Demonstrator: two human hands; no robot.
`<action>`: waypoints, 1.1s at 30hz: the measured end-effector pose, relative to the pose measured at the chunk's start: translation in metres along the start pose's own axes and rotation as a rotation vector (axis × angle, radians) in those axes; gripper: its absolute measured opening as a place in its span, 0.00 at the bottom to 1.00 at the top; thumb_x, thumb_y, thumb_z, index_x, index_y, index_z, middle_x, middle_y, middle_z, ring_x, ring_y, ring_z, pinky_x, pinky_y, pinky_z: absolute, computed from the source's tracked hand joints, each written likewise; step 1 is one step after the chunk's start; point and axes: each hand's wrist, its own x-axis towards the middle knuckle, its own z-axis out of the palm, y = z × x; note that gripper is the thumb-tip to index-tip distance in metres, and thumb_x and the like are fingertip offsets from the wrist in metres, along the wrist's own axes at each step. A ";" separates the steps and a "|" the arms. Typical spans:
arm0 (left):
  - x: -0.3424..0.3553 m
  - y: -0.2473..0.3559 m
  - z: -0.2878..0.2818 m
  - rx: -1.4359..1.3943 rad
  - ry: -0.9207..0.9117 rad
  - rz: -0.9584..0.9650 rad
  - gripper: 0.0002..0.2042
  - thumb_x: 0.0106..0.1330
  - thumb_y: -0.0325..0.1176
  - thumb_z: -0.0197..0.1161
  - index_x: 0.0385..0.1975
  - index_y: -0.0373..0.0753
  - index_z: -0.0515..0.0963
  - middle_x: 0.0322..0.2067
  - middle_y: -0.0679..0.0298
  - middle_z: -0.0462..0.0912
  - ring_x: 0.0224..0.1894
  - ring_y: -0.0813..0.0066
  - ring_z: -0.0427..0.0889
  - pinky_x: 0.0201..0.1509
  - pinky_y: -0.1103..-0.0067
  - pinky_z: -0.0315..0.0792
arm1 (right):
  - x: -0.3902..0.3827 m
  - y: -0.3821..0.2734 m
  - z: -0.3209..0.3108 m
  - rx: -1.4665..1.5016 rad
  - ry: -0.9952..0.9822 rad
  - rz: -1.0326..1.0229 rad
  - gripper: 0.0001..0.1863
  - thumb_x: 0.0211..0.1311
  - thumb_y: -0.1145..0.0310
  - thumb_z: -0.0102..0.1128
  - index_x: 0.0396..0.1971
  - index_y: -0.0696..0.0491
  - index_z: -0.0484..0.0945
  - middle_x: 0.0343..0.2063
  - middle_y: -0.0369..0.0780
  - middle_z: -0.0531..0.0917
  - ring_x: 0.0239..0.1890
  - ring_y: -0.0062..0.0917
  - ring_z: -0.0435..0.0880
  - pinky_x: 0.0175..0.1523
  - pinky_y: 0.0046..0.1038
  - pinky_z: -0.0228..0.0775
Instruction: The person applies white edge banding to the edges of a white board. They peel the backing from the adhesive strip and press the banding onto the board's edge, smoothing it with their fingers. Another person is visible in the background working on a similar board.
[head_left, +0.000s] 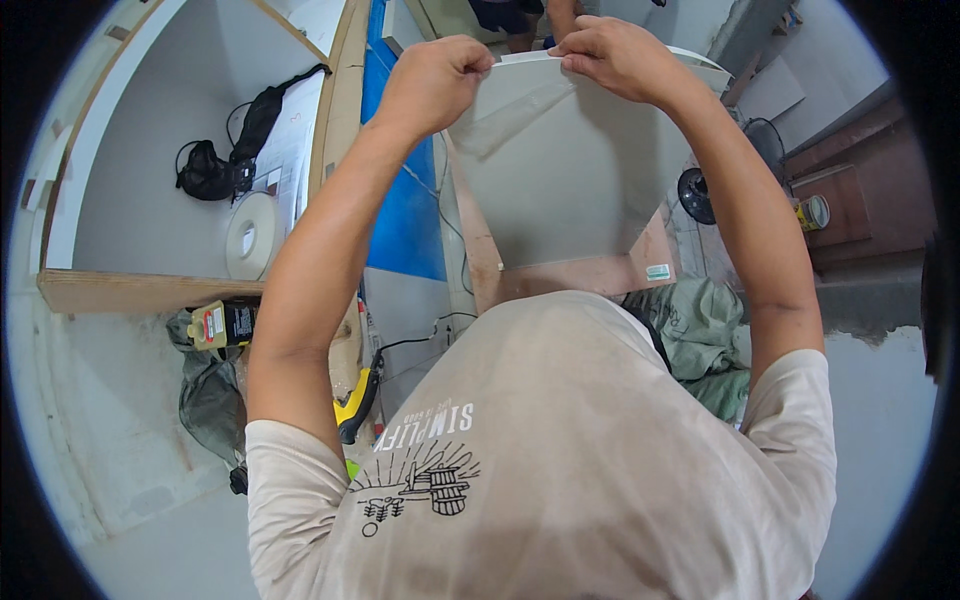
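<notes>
A large grey panel [570, 190] lies in front of me, with a thin white strip [522, 58] along its far edge. My left hand [435, 82] is closed at the far left corner, fingertips pinched on that strip. Further right on the same edge, my right hand [622, 62] is also closed, thumb and fingers pinching the strip. A loose piece of clear film [520, 118] lies wrinkled on the panel between my hands. Beneath the panel shows a pinkish-brown board [575, 280] with a small label. My fingers partly hide the strip.
On my left an open wooden box [150, 290] holds a white roll [252, 236], a black pouch [208, 172] and papers. Beside it are a blue sheet [405, 220] and a corded yellow-and-black tool [358, 405]. Green sacks [690, 325] lie right. Another person's legs [515, 20] show beyond the panel.
</notes>
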 end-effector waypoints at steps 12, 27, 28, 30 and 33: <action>-0.015 -0.002 -0.010 0.233 0.035 0.045 0.07 0.58 0.24 0.64 0.35 0.41 0.85 0.32 0.60 0.87 0.36 0.58 0.86 0.42 0.70 0.79 | -0.003 -0.001 0.000 -0.005 -0.018 0.012 0.15 0.67 0.57 0.59 0.46 0.47 0.85 0.35 0.39 0.78 0.41 0.36 0.79 0.46 0.36 0.71; -0.008 0.010 -0.039 0.029 -0.042 0.045 0.14 0.63 0.38 0.60 0.43 0.38 0.83 0.40 0.54 0.86 0.45 0.53 0.83 0.51 0.66 0.76 | -0.013 -0.011 -0.008 -0.026 -0.056 0.056 0.14 0.66 0.59 0.59 0.47 0.46 0.85 0.35 0.38 0.78 0.42 0.34 0.78 0.48 0.36 0.70; 0.001 0.020 -0.025 0.062 -0.115 -0.011 0.15 0.63 0.40 0.60 0.43 0.39 0.83 0.40 0.54 0.86 0.45 0.53 0.84 0.51 0.66 0.76 | -0.013 -0.006 -0.004 0.008 -0.037 0.046 0.14 0.66 0.60 0.59 0.47 0.46 0.85 0.34 0.39 0.78 0.41 0.34 0.78 0.47 0.36 0.70; 0.013 0.037 -0.004 0.126 -0.246 -0.138 0.16 0.65 0.43 0.60 0.44 0.40 0.84 0.39 0.54 0.86 0.44 0.53 0.84 0.50 0.66 0.76 | -0.010 -0.005 -0.007 0.069 -0.044 0.049 0.14 0.65 0.61 0.60 0.46 0.47 0.85 0.34 0.39 0.78 0.41 0.35 0.78 0.47 0.36 0.70; 0.021 0.050 0.012 0.170 -0.341 -0.294 0.17 0.66 0.46 0.60 0.44 0.40 0.85 0.37 0.51 0.86 0.42 0.53 0.85 0.48 0.67 0.76 | -0.010 -0.007 -0.015 0.162 -0.105 0.078 0.13 0.63 0.63 0.62 0.44 0.51 0.86 0.33 0.40 0.79 0.39 0.36 0.79 0.47 0.36 0.70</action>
